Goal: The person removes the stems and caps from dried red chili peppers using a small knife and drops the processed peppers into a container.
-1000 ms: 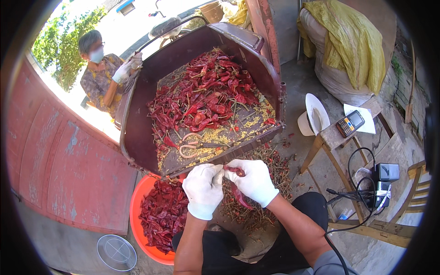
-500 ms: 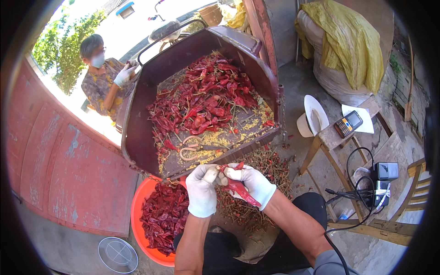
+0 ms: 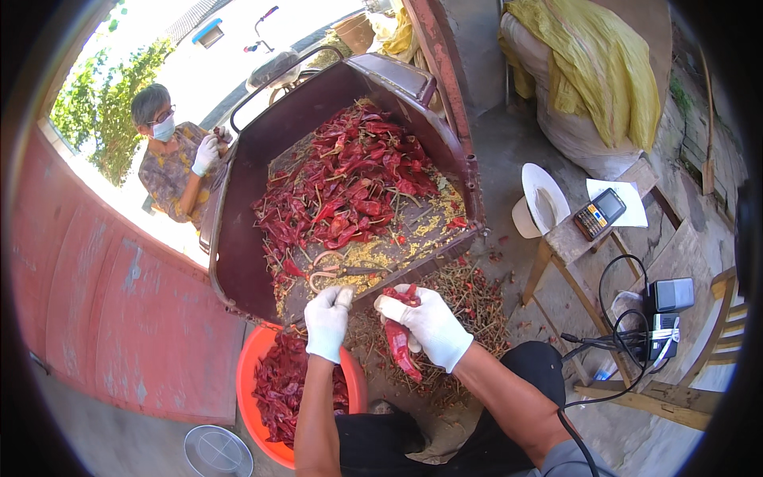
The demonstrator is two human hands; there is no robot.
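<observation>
My right hand [image 3: 435, 327], in a white glove, is closed around dried red chili peppers [image 3: 400, 348]; one hangs down below the fingers. Apart from it, my gloved left hand [image 3: 327, 324] is pinched at the cart's near edge, and whatever its fingertips hold is hidden. In front lies a heap of dried red chilies [image 3: 350, 183] with stems, inside a dark metal cart bed [image 3: 238, 191] strewn with yellow seeds. Scissors [image 3: 330, 272] rest near its front edge. Below my left hand stands an orange basin [image 3: 245, 389] of chilies. Cut stems [image 3: 469, 298] cover the ground under the cart.
Across the cart, a masked person [image 3: 179, 163] with white gloves handles something small. To the right are a wooden stool [image 3: 568, 241] with a handheld keypad device [image 3: 601, 213], a white hat [image 3: 542, 203], black cables [image 3: 612, 342] and a large covered sack [image 3: 584, 87]. A round sieve [image 3: 218, 451] lies lower left.
My hands were together at the chilies; now the left has moved away to the left. The right keeps the chilies, the long one now hanging more steeply.
</observation>
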